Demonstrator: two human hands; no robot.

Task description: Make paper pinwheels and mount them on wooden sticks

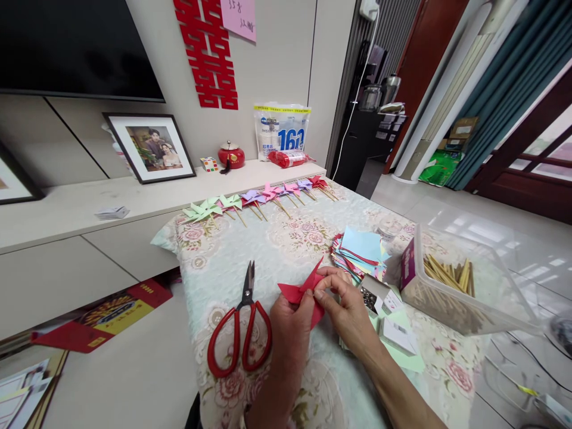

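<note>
Both hands, left hand and right hand, pinch a red paper pinwheel, folding its points to the centre; next likely calls for pinning, judging by the finished pinwheels.

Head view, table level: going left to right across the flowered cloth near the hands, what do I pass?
Red-handled scissors → left hand → red folded paper → right hand → stack of coloured paper squares → clear box of wooden sticks.

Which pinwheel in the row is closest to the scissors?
The light green pinwheel at the left end of the row. It lies nearest the red-handled scissors; the purple, pink and red ones stretch away to the right, farther off.
</note>
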